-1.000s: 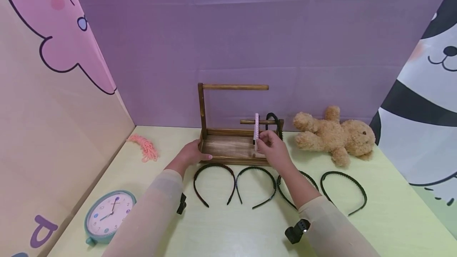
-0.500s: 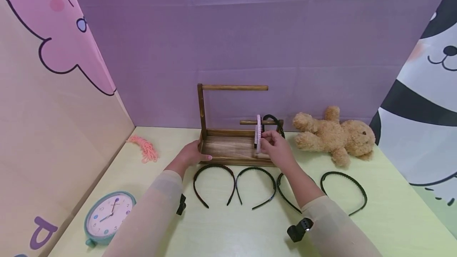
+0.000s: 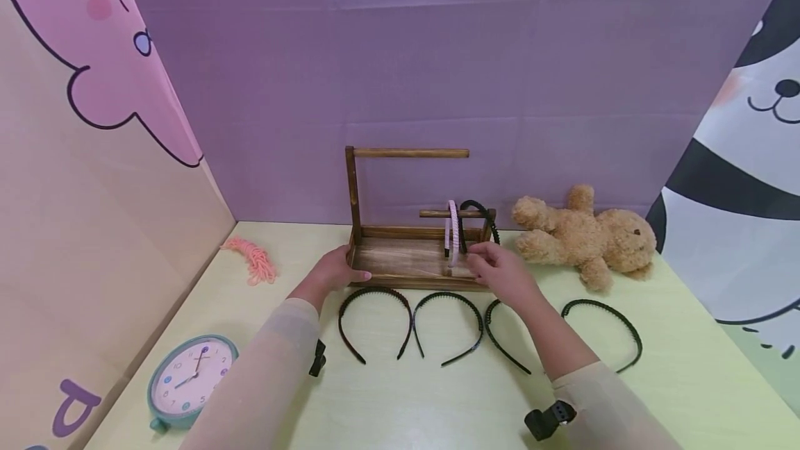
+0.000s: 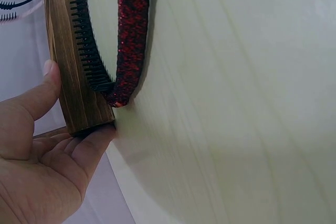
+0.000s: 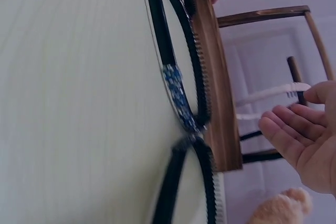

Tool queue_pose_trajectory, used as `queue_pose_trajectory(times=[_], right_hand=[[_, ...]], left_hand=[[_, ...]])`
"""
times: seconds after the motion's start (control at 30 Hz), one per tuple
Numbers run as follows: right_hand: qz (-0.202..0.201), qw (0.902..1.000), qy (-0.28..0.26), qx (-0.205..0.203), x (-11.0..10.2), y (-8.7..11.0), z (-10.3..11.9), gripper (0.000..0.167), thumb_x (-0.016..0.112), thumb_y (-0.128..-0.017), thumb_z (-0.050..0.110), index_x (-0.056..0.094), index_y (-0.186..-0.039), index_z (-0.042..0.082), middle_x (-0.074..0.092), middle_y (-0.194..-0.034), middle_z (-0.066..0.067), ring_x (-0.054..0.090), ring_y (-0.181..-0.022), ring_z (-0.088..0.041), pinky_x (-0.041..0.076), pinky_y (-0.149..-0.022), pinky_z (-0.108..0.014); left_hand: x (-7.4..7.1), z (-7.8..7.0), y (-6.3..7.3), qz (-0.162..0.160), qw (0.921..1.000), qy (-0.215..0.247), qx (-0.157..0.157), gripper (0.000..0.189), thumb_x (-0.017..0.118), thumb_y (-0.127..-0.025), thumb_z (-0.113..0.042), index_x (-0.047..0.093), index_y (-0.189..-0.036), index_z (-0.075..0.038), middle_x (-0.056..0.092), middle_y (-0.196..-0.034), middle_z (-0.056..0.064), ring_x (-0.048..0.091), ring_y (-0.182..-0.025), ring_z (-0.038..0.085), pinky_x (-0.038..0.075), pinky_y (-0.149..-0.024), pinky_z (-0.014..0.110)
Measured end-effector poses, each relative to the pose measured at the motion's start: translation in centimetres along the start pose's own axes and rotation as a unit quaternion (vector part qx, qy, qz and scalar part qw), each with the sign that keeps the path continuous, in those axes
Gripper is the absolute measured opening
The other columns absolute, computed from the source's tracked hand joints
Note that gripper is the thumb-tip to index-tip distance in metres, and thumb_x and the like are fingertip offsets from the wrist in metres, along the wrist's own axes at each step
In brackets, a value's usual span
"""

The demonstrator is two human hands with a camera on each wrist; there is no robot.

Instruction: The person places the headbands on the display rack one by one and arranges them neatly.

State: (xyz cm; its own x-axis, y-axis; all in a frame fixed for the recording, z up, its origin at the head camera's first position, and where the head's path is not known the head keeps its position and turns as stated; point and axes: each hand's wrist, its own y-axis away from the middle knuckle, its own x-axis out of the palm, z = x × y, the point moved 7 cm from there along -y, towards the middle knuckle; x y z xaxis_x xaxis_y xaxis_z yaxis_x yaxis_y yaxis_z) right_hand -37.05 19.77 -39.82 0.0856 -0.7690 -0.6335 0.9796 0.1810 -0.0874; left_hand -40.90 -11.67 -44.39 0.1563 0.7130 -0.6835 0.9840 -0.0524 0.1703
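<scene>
A brown wooden rack (image 3: 400,259) with a tray base and two bars stands at the back middle. My left hand (image 3: 334,269) holds its left end; in the left wrist view the thumb lies along the front board, fingers round the corner. A light pink headband (image 3: 454,231) hangs over the lower bar, beside a black headband (image 3: 480,208). My right hand (image 3: 496,268) is just right of the pink headband, apart from it, fingers loosely bent and holding nothing. A red-glitter headband (image 4: 132,35) and a blue-glitter one (image 5: 178,93) lie against the rack's front.
Black headbands lie in a row before the rack, including one at the right (image 3: 615,314); my right forearm covers part of the row. A brown teddy bear (image 3: 575,235) lies right, pink yarn (image 3: 253,259) left, and a teal clock (image 3: 194,377) front left.
My right hand has let go of the pink headband and drawn back to the right. The headband now hangs on the lower bar. My left hand stays on the rack.
</scene>
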Motion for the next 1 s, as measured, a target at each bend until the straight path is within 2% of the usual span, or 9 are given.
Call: queue_pose_trajectory(times=[0.1, 0.23, 0.3, 0.47, 0.57, 0.67, 0.77, 0.9, 1.0], right_hand=[[0.019, 0.9997, 0.007, 0.010, -0.8, 0.9, -0.3, 0.047, 0.047, -0.100, 0.051, 0.061, -0.121, 0.012, 0.068, -0.110, -0.014, 0.068, -0.091, -0.020, 0.058, -0.080, -0.039], [0.024, 0.9990, 0.028, 0.025, -2.4, 2.1, -1.0, 0.054, 0.046, -0.097, 0.061, 0.063, -0.109, 0.011, 0.068, -0.100, -0.010, 0.067, -0.086, -0.023, 0.059, -0.073, -0.040], [0.021, 0.9981, 0.050, 0.030, -3.4, 2.6, -1.4, 0.055, 0.045, -0.096, 0.063, 0.063, -0.107, 0.012, 0.068, -0.097, -0.008, 0.067, -0.085, -0.025, 0.059, -0.069, -0.038], [0.024, 0.9942, 0.099, 0.034, -5.9, 3.5, -2.9, 0.054, 0.043, -0.098, 0.061, 0.062, -0.102, 0.011, 0.067, -0.090, -0.008, 0.066, -0.079, -0.026, 0.058, -0.063, -0.036], [0.036, 0.9890, 0.135, 0.049, -7.0, 4.0, -4.2, 0.054, 0.042, -0.098, 0.061, 0.060, -0.100, 0.010, 0.065, -0.088, -0.010, 0.065, -0.073, -0.025, 0.056, -0.060, -0.035], [0.057, 0.9797, 0.176, 0.078, -7.9, 4.6, -5.9, 0.055, 0.043, -0.099, 0.059, 0.059, -0.101, 0.006, 0.063, -0.082, -0.009, 0.062, -0.066, -0.022, 0.053, -0.057, -0.035], [0.093, 0.9655, 0.214, 0.115, -8.2, 5.4, -7.9, 0.052, 0.048, -0.100, 0.052, 0.058, -0.097, 0.002, 0.059, -0.069, -0.006, 0.056, -0.055, -0.018, 0.048, -0.052, -0.033], [0.138, 0.9416, 0.257, 0.168, -8.5, 6.4, -10.4, 0.051, 0.051, -0.099, 0.047, 0.059, -0.073, 0.005, 0.047, -0.050, 0.002, 0.045, -0.044, -0.013, 0.043, -0.051, -0.031], [0.152, 0.9307, 0.266, 0.200, -8.8, 6.6, -11.7, 0.056, 0.052, -0.098, 0.050, 0.058, -0.058, 0.010, 0.044, -0.046, 0.004, 0.044, -0.042, -0.011, 0.043, -0.052, -0.030]], left_hand=[[0.1, 0.1, 0.0, 0.001, 1.0000, -0.001, -0.001, 0.089, 0.076, -0.087, -0.030, 0.025, -0.155, -0.006, 0.036, -0.156, 0.017, 0.033, -0.144, 0.037, 0.029, -0.117, 0.052], [0.1, 0.2, 0.1, 0.000, 1.0000, -0.002, -0.002, 0.090, 0.077, -0.086, -0.030, 0.025, -0.156, -0.006, 0.035, -0.157, 0.017, 0.032, -0.144, 0.037, 0.029, -0.117, 0.052], [0.1, 0.2, 0.1, 0.000, 1.0000, -0.002, -0.002, 0.090, 0.077, -0.086, -0.030, 0.025, -0.156, -0.006, 0.035, -0.157, 0.017, 0.032, -0.144, 0.037, 0.029, -0.117, 0.052], [0.1, 0.3, 0.0, 0.000, 1.0000, 0.000, 0.001, 0.089, 0.076, -0.086, -0.029, 0.025, -0.155, -0.006, 0.035, -0.156, 0.018, 0.032, -0.144, 0.037, 0.029, -0.117, 0.052], [0.1, 0.4, -0.1, 0.000, 1.0000, -0.001, 0.000, 0.089, 0.076, -0.087, -0.029, 0.025, -0.155, -0.005, 0.035, -0.156, 0.018, 0.032, -0.144, 0.037, 0.029, -0.117, 0.052], [0.1, 0.5, -0.2, 0.000, 1.0000, -0.003, -0.001, 0.090, 0.077, -0.086, -0.030, 0.025, -0.155, -0.005, 0.035, -0.156, 0.018, 0.032, -0.144, 0.037, 0.028, -0.117, 0.051], [0.0, 0.4, -0.2, 0.000, 1.0000, -0.003, -0.003, 0.090, 0.077, -0.086, -0.030, 0.024, -0.155, -0.005, 0.034, -0.157, 0.018, 0.031, -0.145, 0.037, 0.028, -0.118, 0.052], [0.0, 0.3, -0.2, -0.001, 1.0000, -0.006, -0.005, 0.090, 0.076, -0.086, -0.031, 0.024, -0.156, -0.005, 0.033, -0.157, 0.017, 0.030, -0.145, 0.037, 0.027, -0.118, 0.052], [0.0, 0.2, -0.2, 0.000, 1.0000, -0.007, -0.004, 0.090, 0.076, -0.087, -0.030, 0.024, -0.156, -0.005, 0.033, -0.157, 0.017, 0.030, -0.145, 0.037, 0.028, -0.118, 0.052]])
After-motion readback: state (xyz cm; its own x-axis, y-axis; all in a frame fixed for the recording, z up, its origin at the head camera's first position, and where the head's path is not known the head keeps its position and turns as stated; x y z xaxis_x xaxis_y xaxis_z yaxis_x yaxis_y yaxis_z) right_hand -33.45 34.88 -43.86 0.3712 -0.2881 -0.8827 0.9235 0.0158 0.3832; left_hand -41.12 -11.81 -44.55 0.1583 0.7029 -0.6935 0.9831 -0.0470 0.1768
